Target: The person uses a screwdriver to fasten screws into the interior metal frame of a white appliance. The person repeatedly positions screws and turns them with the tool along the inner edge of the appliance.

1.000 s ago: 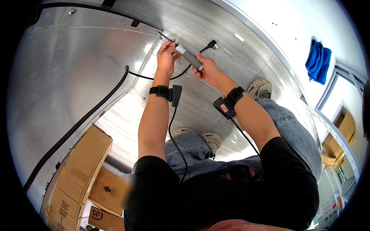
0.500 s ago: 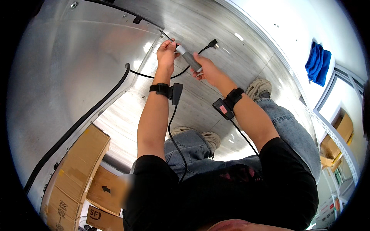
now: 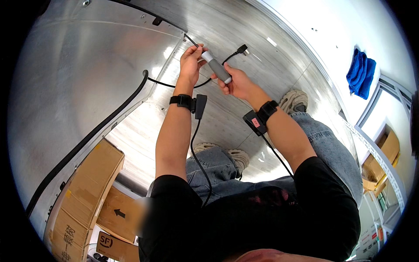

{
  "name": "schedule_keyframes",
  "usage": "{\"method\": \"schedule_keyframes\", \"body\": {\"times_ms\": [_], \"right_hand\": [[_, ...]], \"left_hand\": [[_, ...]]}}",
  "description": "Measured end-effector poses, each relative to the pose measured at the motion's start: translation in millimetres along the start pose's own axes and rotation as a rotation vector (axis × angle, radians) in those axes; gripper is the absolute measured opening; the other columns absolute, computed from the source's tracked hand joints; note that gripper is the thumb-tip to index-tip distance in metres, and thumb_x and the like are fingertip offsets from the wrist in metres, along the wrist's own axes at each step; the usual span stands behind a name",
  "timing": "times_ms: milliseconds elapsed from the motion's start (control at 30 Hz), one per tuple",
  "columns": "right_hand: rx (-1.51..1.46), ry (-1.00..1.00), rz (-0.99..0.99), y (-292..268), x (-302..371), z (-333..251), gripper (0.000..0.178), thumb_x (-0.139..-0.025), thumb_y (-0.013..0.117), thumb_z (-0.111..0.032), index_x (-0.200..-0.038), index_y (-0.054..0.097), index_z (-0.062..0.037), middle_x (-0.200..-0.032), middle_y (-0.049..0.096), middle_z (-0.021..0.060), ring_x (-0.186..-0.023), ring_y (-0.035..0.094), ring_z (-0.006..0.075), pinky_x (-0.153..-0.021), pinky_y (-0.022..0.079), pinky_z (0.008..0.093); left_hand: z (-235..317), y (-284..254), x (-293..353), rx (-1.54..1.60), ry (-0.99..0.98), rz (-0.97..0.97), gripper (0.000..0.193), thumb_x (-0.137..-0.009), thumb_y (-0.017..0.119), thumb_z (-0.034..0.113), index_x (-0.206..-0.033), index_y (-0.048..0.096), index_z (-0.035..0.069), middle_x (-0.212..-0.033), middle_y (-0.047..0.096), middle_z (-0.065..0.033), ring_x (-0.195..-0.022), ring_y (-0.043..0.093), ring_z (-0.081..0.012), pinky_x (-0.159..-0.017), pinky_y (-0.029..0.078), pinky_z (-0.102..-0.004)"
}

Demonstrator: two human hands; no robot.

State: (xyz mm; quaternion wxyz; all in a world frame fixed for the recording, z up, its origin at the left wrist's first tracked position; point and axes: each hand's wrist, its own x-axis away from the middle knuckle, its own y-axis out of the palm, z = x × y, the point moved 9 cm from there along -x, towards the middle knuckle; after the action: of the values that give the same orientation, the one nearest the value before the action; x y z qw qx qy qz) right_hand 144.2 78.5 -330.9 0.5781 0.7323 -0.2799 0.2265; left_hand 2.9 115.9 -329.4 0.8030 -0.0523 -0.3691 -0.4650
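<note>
A screwdriver (image 3: pixel 218 70) with a grey handle slants between my hands, its dark shaft pointing up and left. The tip meets the far corner of a large silver metal panel (image 3: pixel 96 56); whatever fastener sits there is too small to make out. Near the front of the handle, my left hand (image 3: pixel 189 66) pinches the shaft with thumb and fingers. My right hand (image 3: pixel 239 83) grips the rear end of the handle, thumb along its upper side. Some of its fingers are hidden beneath.
Beyond the screwdriver, a black plug (image 3: pixel 242 49) lies on the grey floor, its cable passing under my hands. A thick black cable (image 3: pixel 94 135) runs along the panel. Cardboard boxes (image 3: pixel 89 183) stand at lower left. Blue cloth (image 3: pixel 361 73) hangs on the right wall.
My right hand has shifted slightly down and right, and its fingers have changed position around the handle's end. The left hand keeps its pinch, and the screwdriver tip stays at the panel's corner.
</note>
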Motion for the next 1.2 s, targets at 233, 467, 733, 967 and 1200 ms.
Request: {"method": "schedule_keyframes", "body": {"times_ms": [233,467,733,967,1200], "right_hand": [[0.140,-0.032,0.153,-11,12,-3,0.048,-0.093,0.042,-0.049,-0.107,0.053,-0.0044,-0.070,0.052,0.0009,-0.060,0.051,0.0130,-0.057,0.042,0.0271],[0.318,-0.440,0.448,-40,58,-56,0.038,-0.082,0.067,-0.024,-0.109,0.049,-0.0045,-0.082,0.057,0.0034,-0.062,0.054,0.0118,-0.057,0.044,0.0256],[0.173,-0.857,0.555,-87,163,-110,0.025,-0.082,0.066,-0.020,-0.099,0.054,-0.0046,-0.071,0.058,0.0025,-0.055,0.051,0.0091,-0.047,0.037,0.0227],[-0.119,-1.111,0.652,-134,244,-120,0.014,-0.086,0.060,-0.017,-0.094,0.054,-0.0069,-0.067,0.058,0.0043,-0.050,0.049,0.0102,-0.044,0.035,0.0238],[-0.154,-1.126,0.749,-170,267,-95,0.017,-0.085,0.061,-0.018,-0.094,0.054,-0.0052,-0.067,0.058,0.0042,-0.050,0.049,0.0102,-0.044,0.034,0.0237]], "left_hand": [[-4,5,3,-0.089,-0.017,-0.011,0.013,-0.091,0.055,0.017,-0.100,0.057,0.008,-0.096,0.063,-0.0043,-0.085,0.055,-0.0123,-0.075,0.042,-0.0284],[15,76,13,-0.259,0.088,-0.100,0.010,-0.088,0.059,0.016,-0.094,0.059,0.008,-0.087,0.065,-0.0020,-0.078,0.057,-0.0090,-0.067,0.042,-0.0244],[31,213,29,-0.361,0.190,-0.355,0.022,-0.089,0.057,0.015,-0.107,0.059,0.004,-0.093,0.066,-0.0039,-0.083,0.059,-0.0101,-0.067,0.044,-0.0233],[63,331,40,-0.964,0.908,-0.375,0.019,-0.083,0.062,0.013,-0.100,0.065,0.006,-0.087,0.064,-0.0063,-0.075,0.060,-0.0152,-0.068,0.048,-0.0299],[41,366,18,-1.252,1.063,-0.331,0.017,-0.080,0.066,0.019,-0.096,0.068,0.013,-0.084,0.063,-0.0034,-0.071,0.061,-0.0175,-0.064,0.048,-0.0310]]}}
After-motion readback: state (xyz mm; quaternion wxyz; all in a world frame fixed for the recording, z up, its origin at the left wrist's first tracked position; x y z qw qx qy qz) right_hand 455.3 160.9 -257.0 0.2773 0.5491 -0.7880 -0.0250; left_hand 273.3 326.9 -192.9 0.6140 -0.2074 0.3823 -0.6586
